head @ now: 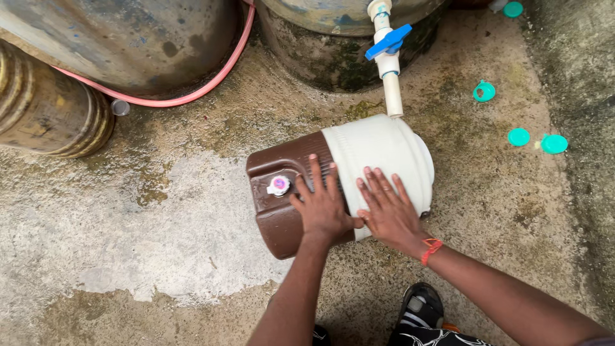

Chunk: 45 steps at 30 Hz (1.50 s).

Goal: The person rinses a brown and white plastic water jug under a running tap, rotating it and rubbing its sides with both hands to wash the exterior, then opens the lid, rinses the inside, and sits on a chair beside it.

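Note:
A brown and white water cooler jug (378,154) lies on its side on the wet concrete ground. Its small white spigot with a pink button (278,185) faces up on the brown part. My left hand (322,204) rests flat on the brown section, fingers spread, just right of the spigot. Flat on the white section lies my right hand (387,211), with a red thread around its wrist. Neither hand grips anything. A white pipe with a blue valve handle (388,42) comes down to the jug's far side.
Large worn drums (128,38) stand at the back, with a pink hose (205,83) curving along them. Several teal caps (519,136) lie on the ground at right. My sandalled foot (419,311) is at the bottom edge. The concrete (160,237) is damp and patchy.

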Available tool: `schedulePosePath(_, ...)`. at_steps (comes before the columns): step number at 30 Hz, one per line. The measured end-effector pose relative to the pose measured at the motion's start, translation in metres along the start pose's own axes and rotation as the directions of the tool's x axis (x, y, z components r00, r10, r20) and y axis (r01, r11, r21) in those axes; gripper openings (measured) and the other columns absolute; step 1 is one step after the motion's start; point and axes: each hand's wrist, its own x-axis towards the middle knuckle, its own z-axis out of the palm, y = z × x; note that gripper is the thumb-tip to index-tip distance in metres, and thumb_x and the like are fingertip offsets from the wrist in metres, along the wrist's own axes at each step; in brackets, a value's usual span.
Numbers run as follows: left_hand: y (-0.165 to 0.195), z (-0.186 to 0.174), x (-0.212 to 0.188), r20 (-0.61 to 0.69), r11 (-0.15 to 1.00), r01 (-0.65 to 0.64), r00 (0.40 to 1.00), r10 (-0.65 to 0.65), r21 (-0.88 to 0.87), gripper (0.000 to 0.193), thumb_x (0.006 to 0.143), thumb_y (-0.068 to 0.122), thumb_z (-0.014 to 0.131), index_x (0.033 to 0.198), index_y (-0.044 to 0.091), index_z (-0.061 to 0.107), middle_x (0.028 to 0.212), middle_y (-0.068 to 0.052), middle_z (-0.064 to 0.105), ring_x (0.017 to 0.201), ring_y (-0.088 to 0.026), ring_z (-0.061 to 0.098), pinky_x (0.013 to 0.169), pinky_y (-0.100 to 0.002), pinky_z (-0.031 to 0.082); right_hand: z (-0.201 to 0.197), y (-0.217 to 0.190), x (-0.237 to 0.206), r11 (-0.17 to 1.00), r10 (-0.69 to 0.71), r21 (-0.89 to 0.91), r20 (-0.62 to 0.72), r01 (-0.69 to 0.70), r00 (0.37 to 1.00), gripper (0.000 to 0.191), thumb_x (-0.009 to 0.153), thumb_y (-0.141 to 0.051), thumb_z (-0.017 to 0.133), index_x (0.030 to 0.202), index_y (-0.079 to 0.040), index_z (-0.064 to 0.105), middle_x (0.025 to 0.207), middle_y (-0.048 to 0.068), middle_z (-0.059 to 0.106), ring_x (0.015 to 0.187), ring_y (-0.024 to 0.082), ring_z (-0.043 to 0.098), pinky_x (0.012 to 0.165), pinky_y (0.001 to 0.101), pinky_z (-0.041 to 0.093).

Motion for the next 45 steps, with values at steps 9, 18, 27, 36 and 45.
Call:
schedulePosePath(9,0.008,0.003,-0.008,-0.017,1.0,-0.016,1.0,0.016,-0.004,0.144,0.053,0.067,0.093,0.164,0.02,0.013,0.168,-0.019,-0.014,0.148,-0.057,0.009,0.106,-0.076,0.025,-0.013,0.054,0.124,0.941,0.337,-0.087,0.3,-0.326,0.892,0.06,0.104,-0.046,0.038,0.154,-0.013,0.045,0.159,0.01,0.045,0.149,0.032,0.037,0.119,0.0617,0.023)
schedulePosePath(18,0.001,-0.005,0.001,-0.002,1.0,-0.017,1.0,0.017,-0.021,0.146,0.051,0.066,0.095,0.164,0.022,0.013,0.169,-0.015,-0.014,0.148,-0.055,0.01,0.107,-0.074,0.025,0.015,0.015,0.047,0.994,0.104,0.053,-0.119,-0.098,0.987,0.061,0.107,-0.039,0.038,0.157,-0.004,0.042,0.165,0.02,0.038,0.154,0.038,0.032,0.125,0.0585,0.019)
schedulePosePath(27,0.001,0.0,0.002,-0.011,0.998,-0.051,0.999,0.051,-0.023,0.145,0.052,0.063,0.096,0.163,0.019,0.013,0.169,-0.016,-0.016,0.148,-0.057,0.009,0.107,-0.076,0.025,-0.006,0.064,0.015,0.903,0.232,-0.375,0.017,-0.209,0.973,0.066,0.104,-0.049,0.039,0.157,-0.01,0.043,0.165,0.016,0.036,0.15,0.038,0.035,0.119,0.0668,0.014)
schedulePosePath(36,0.003,-0.004,0.008,-0.015,0.999,-0.02,1.0,0.02,-0.036,0.147,0.047,0.063,0.096,0.163,0.024,0.014,0.169,-0.014,-0.014,0.149,-0.054,0.009,0.109,-0.075,0.023,-0.009,0.051,0.15,0.792,0.582,-0.086,0.407,-0.605,0.704,0.048,0.11,-0.043,0.039,0.15,-0.02,0.051,0.152,0.003,0.057,0.145,0.023,0.05,0.125,0.0719,0.018)
schedulePosePath(45,0.0,0.001,0.002,-0.064,0.999,-0.05,0.997,0.05,0.001,0.145,0.051,0.07,0.092,0.163,0.022,0.014,0.169,-0.016,-0.013,0.147,-0.055,0.012,0.106,-0.075,0.026,-0.005,0.013,0.037,0.999,-0.026,0.019,-0.023,0.027,0.999,0.057,0.099,-0.044,0.053,0.151,-0.019,0.049,0.162,0.013,0.039,0.149,0.035,0.035,0.12,0.0571,0.023)
